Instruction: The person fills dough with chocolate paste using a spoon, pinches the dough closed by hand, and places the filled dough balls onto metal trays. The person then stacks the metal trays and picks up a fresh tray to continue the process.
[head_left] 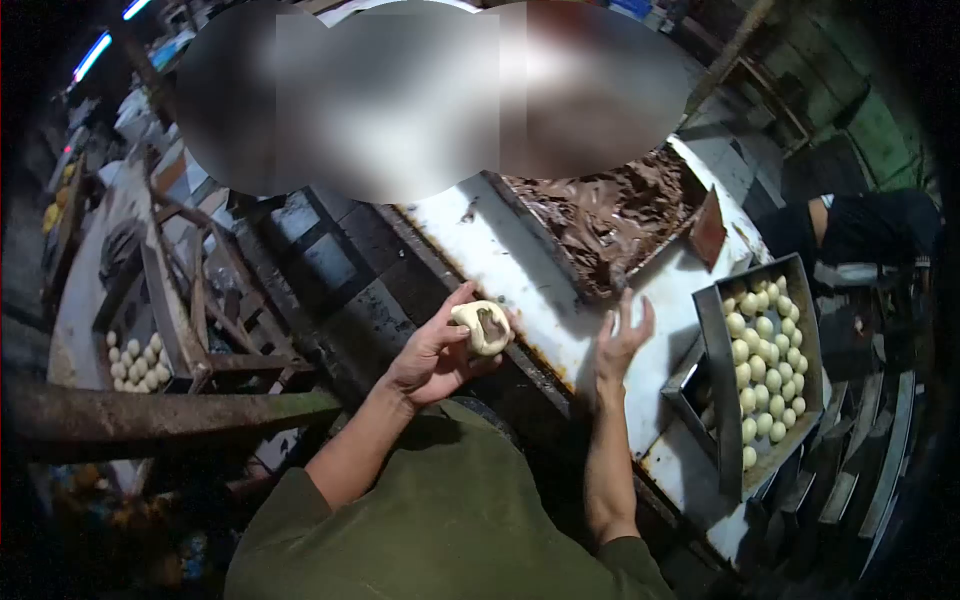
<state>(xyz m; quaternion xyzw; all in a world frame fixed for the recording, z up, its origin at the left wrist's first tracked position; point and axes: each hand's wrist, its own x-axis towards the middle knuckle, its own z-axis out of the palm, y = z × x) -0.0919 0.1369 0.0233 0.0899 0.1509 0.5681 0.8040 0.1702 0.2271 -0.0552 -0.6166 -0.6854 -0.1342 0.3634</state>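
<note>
My left hand (438, 352) is closed around a pale piece of dough (489, 330) with a hollow on its upper side, where some brown filling shows. To the right, above the edge of the white table, my right hand (622, 340) has its fingers apart and holds nothing I can see. Just beyond its fingertips lies a tray heaped with brown paste (610, 220). A flat reddish-brown piece (708, 232) stands tilted at that tray's right end.
At my right, a metal tray (712, 385) holds many pale round dough balls (765, 365), tilted over another metal tray. More pale balls (136, 362) sit in a tray on the left. A wooden beam (180, 412) crosses at lower left. A person's leg (860, 225) shows at far right.
</note>
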